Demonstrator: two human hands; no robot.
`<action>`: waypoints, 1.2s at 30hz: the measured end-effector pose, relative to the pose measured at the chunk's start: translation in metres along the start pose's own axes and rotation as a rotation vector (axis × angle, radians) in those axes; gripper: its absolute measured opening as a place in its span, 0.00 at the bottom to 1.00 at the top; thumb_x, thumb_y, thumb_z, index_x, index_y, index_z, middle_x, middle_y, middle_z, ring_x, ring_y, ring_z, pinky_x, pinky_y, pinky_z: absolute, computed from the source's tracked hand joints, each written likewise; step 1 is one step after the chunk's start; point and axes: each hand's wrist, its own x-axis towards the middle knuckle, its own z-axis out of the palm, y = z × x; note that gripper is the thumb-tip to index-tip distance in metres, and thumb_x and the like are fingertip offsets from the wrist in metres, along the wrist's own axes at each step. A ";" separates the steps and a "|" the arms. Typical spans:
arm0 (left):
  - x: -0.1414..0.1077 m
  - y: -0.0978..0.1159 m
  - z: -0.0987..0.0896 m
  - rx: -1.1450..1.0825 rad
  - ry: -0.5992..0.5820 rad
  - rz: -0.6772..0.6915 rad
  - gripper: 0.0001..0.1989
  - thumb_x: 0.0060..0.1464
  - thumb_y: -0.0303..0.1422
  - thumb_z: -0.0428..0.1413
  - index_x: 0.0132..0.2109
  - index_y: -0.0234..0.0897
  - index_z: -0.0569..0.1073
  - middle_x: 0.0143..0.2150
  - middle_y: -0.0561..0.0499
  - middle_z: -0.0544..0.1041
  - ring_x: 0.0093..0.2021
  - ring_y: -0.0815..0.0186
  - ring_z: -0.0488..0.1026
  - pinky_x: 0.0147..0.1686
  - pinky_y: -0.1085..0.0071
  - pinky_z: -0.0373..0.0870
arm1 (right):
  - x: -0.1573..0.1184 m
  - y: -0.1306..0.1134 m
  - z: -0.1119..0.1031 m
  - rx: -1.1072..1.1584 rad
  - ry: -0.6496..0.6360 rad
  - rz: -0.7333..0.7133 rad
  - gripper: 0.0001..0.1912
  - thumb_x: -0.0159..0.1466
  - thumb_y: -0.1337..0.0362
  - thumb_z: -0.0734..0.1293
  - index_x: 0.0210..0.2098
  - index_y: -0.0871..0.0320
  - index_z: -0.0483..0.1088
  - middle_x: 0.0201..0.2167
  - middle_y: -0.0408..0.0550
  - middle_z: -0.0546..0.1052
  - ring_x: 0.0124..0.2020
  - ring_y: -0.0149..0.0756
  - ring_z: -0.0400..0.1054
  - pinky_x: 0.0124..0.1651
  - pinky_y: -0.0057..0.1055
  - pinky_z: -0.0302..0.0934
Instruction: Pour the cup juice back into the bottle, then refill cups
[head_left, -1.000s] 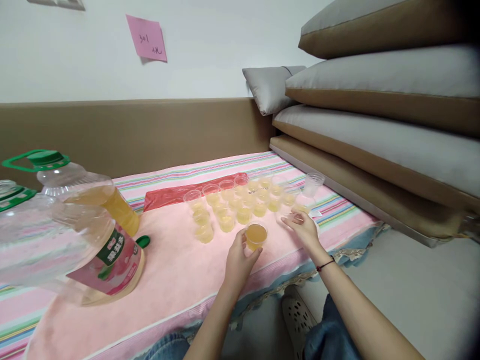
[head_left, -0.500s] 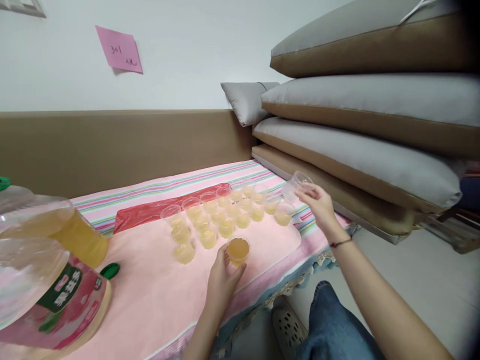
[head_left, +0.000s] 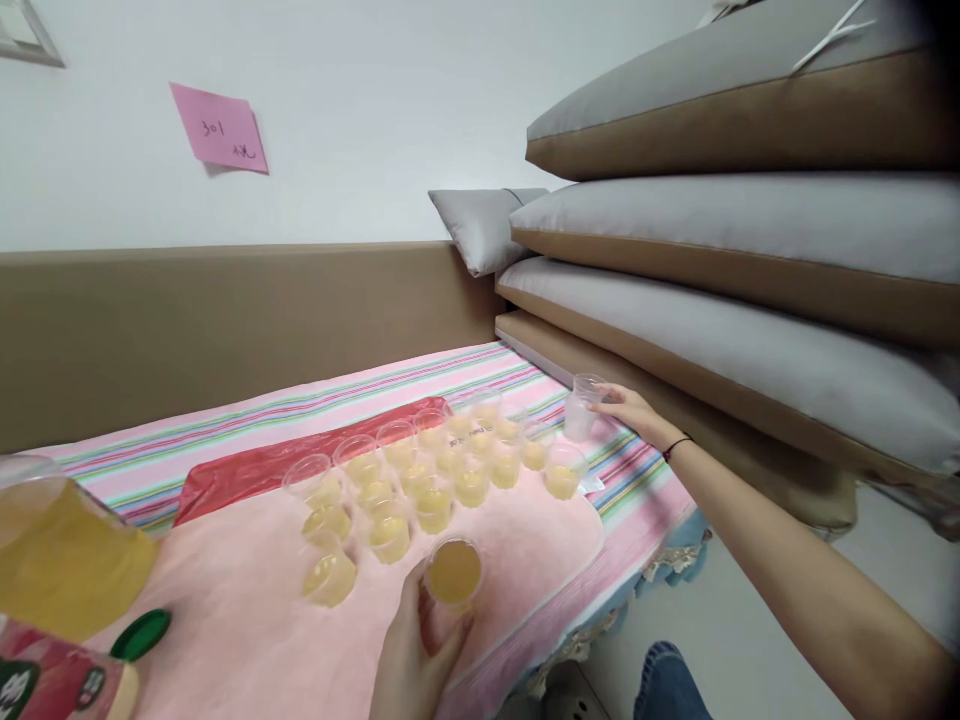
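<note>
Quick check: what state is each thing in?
Held cup: filled with amber drink, in left hand
Clear cup: upright, in right hand
Standing cups: partly filled
Rear bottle: partly filled
Labelled bottle: level unclear
Green cap: loose on pink cloth
Red plastic: lying flat
Cushions: stacked

rear wall (head_left: 352, 110): white, smooth, a pink note (head_left: 220, 128) marked "301" fixed at left. a brown panel (head_left: 240, 335) runs along the wall's lower part. right side: a tall stack of grey-and-brown cushions (head_left: 735, 220), with a grey pillow (head_left: 480, 230) at its far end. floor (head_left: 780, 575): pale, visible lower right. lighting: even.
</note>
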 end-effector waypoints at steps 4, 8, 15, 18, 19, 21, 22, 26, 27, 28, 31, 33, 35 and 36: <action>0.000 0.002 0.007 -0.017 0.078 -0.027 0.30 0.48 0.47 0.59 0.56 0.41 0.65 0.56 0.44 0.75 0.59 0.51 0.71 0.60 0.54 0.67 | 0.004 0.004 -0.004 -0.082 0.023 0.014 0.41 0.40 0.56 0.80 0.53 0.56 0.70 0.58 0.60 0.72 0.61 0.55 0.63 0.61 0.51 0.58; 0.000 0.002 0.009 -0.002 0.068 -0.020 0.30 0.48 0.47 0.59 0.56 0.42 0.64 0.57 0.45 0.74 0.59 0.51 0.70 0.61 0.52 0.65 | 0.014 -0.004 -0.003 -0.150 0.031 -0.036 0.35 0.42 0.55 0.80 0.49 0.54 0.73 0.58 0.56 0.73 0.62 0.53 0.63 0.64 0.50 0.55; 0.000 0.001 0.004 0.010 0.055 -0.009 0.29 0.49 0.43 0.60 0.56 0.42 0.65 0.56 0.45 0.75 0.59 0.52 0.71 0.61 0.53 0.65 | 0.014 -0.005 0.003 -0.224 0.009 -0.045 0.24 0.38 0.56 0.80 0.34 0.57 0.77 0.41 0.53 0.81 0.49 0.54 0.72 0.58 0.56 0.59; 0.000 0.001 0.000 0.014 -0.007 -0.014 0.29 0.50 0.40 0.61 0.57 0.42 0.64 0.58 0.44 0.73 0.61 0.53 0.70 0.62 0.54 0.65 | 0.009 -0.014 0.003 -0.231 0.030 -0.056 0.26 0.39 0.55 0.80 0.36 0.57 0.77 0.43 0.55 0.80 0.50 0.55 0.72 0.58 0.56 0.59; 0.000 0.001 -0.001 0.011 -0.023 -0.016 0.28 0.50 0.39 0.61 0.57 0.42 0.64 0.59 0.44 0.73 0.61 0.54 0.69 0.62 0.55 0.64 | 0.005 -0.021 0.002 -0.230 0.041 -0.068 0.28 0.41 0.54 0.79 0.39 0.57 0.76 0.47 0.56 0.79 0.53 0.56 0.70 0.59 0.55 0.58; 0.001 0.002 -0.002 -0.002 -0.022 -0.009 0.28 0.49 0.38 0.61 0.57 0.41 0.64 0.59 0.44 0.72 0.61 0.54 0.69 0.62 0.54 0.64 | -0.010 -0.038 0.003 -0.221 0.078 -0.125 0.30 0.46 0.51 0.77 0.46 0.56 0.74 0.55 0.57 0.75 0.59 0.54 0.66 0.62 0.53 0.55; 0.001 0.002 -0.002 -0.009 -0.015 -0.003 0.29 0.49 0.37 0.61 0.57 0.41 0.63 0.59 0.43 0.72 0.61 0.54 0.69 0.62 0.54 0.64 | -0.023 -0.048 0.005 -0.209 0.092 -0.165 0.30 0.50 0.49 0.75 0.49 0.55 0.73 0.58 0.56 0.72 0.61 0.53 0.63 0.64 0.52 0.54; -0.001 0.004 -0.001 -0.049 0.000 -0.001 0.32 0.44 0.34 0.62 0.57 0.41 0.62 0.59 0.42 0.73 0.60 0.54 0.70 0.62 0.54 0.65 | -0.105 -0.070 0.028 -0.063 0.004 -0.296 0.23 0.55 0.50 0.73 0.48 0.50 0.74 0.55 0.51 0.75 0.59 0.50 0.67 0.64 0.51 0.57; -0.001 0.005 -0.002 -0.052 -0.003 -0.003 0.33 0.43 0.33 0.63 0.57 0.40 0.62 0.59 0.41 0.73 0.60 0.54 0.70 0.62 0.54 0.65 | -0.131 -0.069 0.039 -0.028 -0.070 -0.274 0.23 0.54 0.52 0.73 0.48 0.49 0.74 0.55 0.50 0.76 0.58 0.50 0.68 0.63 0.51 0.58; -0.002 0.005 -0.002 -0.049 0.000 -0.004 0.34 0.42 0.33 0.63 0.57 0.40 0.61 0.59 0.41 0.73 0.60 0.54 0.70 0.62 0.54 0.65 | -0.158 -0.065 0.051 0.004 -0.152 -0.233 0.22 0.53 0.53 0.74 0.47 0.48 0.75 0.54 0.49 0.77 0.58 0.51 0.68 0.62 0.52 0.59; -0.006 0.006 -0.006 -0.031 0.015 0.013 0.35 0.42 0.33 0.63 0.58 0.40 0.61 0.59 0.40 0.72 0.61 0.54 0.70 0.61 0.53 0.65 | -0.230 -0.043 0.093 0.112 -0.409 -0.058 0.30 0.48 0.57 0.78 0.50 0.46 0.73 0.57 0.50 0.75 0.59 0.52 0.68 0.63 0.54 0.59; -0.010 0.007 -0.011 -0.035 0.024 0.025 0.35 0.41 0.33 0.63 0.58 0.40 0.61 0.60 0.39 0.71 0.61 0.53 0.69 0.60 0.52 0.66 | -0.262 -0.028 0.122 0.197 -0.445 0.056 0.35 0.44 0.59 0.79 0.52 0.48 0.72 0.56 0.52 0.75 0.60 0.53 0.67 0.64 0.56 0.57; -0.015 0.009 -0.019 -0.034 0.046 0.041 0.34 0.42 0.33 0.63 0.57 0.40 0.62 0.60 0.38 0.70 0.62 0.53 0.68 0.60 0.52 0.66 | -0.280 -0.019 0.148 0.266 -0.418 0.137 0.39 0.41 0.60 0.80 0.53 0.49 0.70 0.57 0.55 0.74 0.61 0.54 0.66 0.64 0.55 0.56; -0.018 0.010 -0.023 -0.024 0.061 0.052 0.33 0.43 0.33 0.63 0.57 0.40 0.62 0.61 0.38 0.70 0.62 0.53 0.68 0.60 0.52 0.66 | -0.284 -0.017 0.160 0.294 -0.386 0.146 0.41 0.40 0.60 0.80 0.53 0.50 0.69 0.58 0.55 0.73 0.62 0.53 0.65 0.65 0.54 0.55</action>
